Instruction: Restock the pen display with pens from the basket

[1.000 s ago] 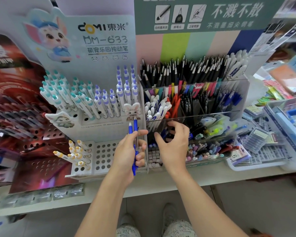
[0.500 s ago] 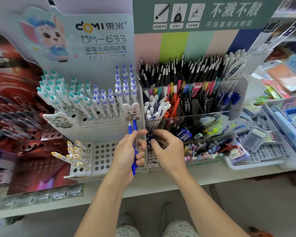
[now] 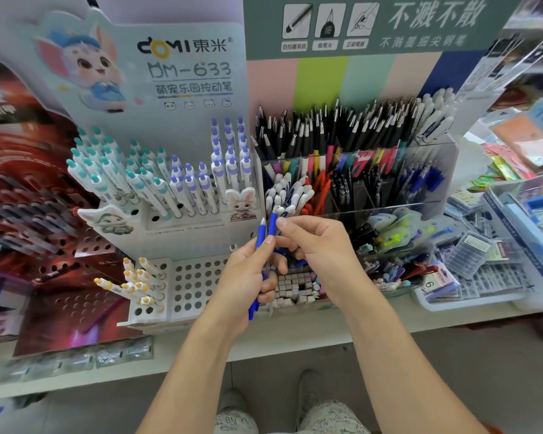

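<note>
Head view: the right hand (image 3: 314, 245), up from the clear acrylic pen display (image 3: 420, 183), now pinches a blue pen (image 3: 272, 223) beside the one gripped in the left hand (image 3: 248, 277), fingers curled, likely gathering stock before slotting.

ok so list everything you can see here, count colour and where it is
blue pens: two, blue, upright in the left hand
white display stand: one, white, left of centre on the shelf
teal-capped pens: many, white and teal, upper left of the stand
purple-capped pens: many, white and purple, upper right of the stand
yellow-capped pens: several, white and yellow, stand's lower tier
clear organiser: one, transparent, right of the stand
black pens: many, black, organiser's back row
red pens: several, red, organiser's middle row
left hand: one, grips the blue pens
right hand: one, fingers pinch the taller blue pen
</note>
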`<state>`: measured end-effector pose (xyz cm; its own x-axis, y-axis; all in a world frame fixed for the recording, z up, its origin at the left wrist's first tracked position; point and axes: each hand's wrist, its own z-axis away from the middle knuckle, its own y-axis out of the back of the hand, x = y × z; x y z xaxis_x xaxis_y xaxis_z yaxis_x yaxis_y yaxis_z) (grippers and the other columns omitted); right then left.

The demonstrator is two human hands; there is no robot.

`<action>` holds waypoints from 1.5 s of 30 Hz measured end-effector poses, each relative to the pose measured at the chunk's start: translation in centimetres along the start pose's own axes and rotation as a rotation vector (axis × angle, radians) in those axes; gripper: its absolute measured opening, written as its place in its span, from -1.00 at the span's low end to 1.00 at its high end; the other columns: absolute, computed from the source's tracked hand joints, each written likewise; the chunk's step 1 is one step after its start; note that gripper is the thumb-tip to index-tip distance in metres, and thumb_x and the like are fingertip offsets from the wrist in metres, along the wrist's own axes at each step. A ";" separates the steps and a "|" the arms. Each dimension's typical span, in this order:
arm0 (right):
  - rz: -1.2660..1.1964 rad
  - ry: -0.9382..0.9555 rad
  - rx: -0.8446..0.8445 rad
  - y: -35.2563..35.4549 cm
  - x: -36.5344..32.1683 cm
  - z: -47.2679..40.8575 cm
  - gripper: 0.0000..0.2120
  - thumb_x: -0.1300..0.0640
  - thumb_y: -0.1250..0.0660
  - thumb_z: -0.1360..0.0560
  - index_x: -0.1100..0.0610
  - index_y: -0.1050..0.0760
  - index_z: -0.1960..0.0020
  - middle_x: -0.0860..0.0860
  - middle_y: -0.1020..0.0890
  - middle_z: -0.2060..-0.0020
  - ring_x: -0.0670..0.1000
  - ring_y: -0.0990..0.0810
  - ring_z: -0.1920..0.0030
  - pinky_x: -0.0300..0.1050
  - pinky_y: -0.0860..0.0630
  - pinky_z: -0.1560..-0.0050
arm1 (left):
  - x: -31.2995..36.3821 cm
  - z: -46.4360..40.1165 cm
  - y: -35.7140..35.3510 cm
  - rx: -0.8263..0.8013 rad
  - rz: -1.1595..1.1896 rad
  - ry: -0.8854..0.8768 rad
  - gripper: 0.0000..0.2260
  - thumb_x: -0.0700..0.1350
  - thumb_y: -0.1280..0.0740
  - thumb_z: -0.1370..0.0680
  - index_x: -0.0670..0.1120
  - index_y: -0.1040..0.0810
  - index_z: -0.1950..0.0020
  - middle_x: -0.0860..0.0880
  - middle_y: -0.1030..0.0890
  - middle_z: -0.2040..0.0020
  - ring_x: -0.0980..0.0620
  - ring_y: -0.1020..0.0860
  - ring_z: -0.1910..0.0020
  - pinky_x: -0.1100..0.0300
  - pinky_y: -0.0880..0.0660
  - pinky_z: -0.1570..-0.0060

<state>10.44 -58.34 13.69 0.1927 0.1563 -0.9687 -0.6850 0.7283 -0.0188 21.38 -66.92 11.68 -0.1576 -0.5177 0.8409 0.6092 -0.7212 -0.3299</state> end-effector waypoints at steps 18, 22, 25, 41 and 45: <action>-0.204 0.312 0.224 1.7 -2.3 0.0 -0.86 0.35 -0.23 -0.62 0.21 -0.54 0.02 0.07 -0.62 0.29 -0.02 -0.53 0.40 -0.18 -0.51 0.41 | 0.3 0.7 2.3 0.074 -0.072 -0.050 -0.71 0.10 -0.16 -0.68 0.01 -0.62 -0.01 0.02 -0.37 0.39 0.13 -0.17 0.52 0.31 -0.11 0.59; -0.133 0.451 0.522 2.7 -0.8 -0.4 -0.91 0.36 -0.22 -0.62 0.22 -0.45 -0.08 0.13 -0.53 0.26 -0.02 -0.50 0.43 -0.10 -0.55 0.37 | 0.3 0.6 2.2 0.091 0.028 -0.007 -0.63 0.14 -0.12 -0.69 -0.08 -0.51 0.11 0.03 -0.21 0.41 0.14 -0.09 0.54 0.33 -0.03 0.60; -0.014 0.400 0.551 2.7 1.6 -0.5 -0.92 0.33 -0.26 -0.62 0.19 -0.46 -0.07 0.03 -0.57 0.26 -0.02 -0.60 0.35 -0.09 -0.61 0.29 | 0.4 0.5 2.1 0.046 0.235 0.051 -0.66 0.03 -0.05 -0.66 -0.09 -0.42 0.22 -0.01 -0.19 0.38 0.15 -0.10 0.58 0.37 -0.03 0.63; 0.588 0.257 0.287 1.5 5.8 -2.2 -0.98 0.15 -0.46 -0.51 0.08 -0.64 0.07 -0.13 -0.67 0.28 -0.16 -0.64 0.22 -0.13 -0.60 0.09 | -0.1 1.0 0.7 0.012 0.177 0.021 -0.71 0.03 -0.13 -0.70 -0.06 -0.58 -0.03 0.02 -0.29 0.41 0.18 -0.13 0.57 0.33 0.00 0.60; 0.792 0.198 0.264 0.9 6.9 -2.4 -0.88 0.05 -0.44 -0.53 0.09 -0.56 0.05 -0.02 -0.67 0.24 0.08 -0.65 0.18 0.03 -0.59 0.12 | -0.1 1.2 0.7 0.031 0.112 -0.009 -0.70 0.01 -0.11 -0.71 -0.09 -0.57 -0.01 0.01 -0.31 0.41 0.16 -0.13 0.56 0.31 0.00 0.59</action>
<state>9.47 -58.20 6.38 -0.4170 0.5828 -0.6975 -0.3752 0.5886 0.7161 22.73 -66.82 11.91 -0.0796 -0.5901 0.8034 0.6464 -0.6441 -0.4091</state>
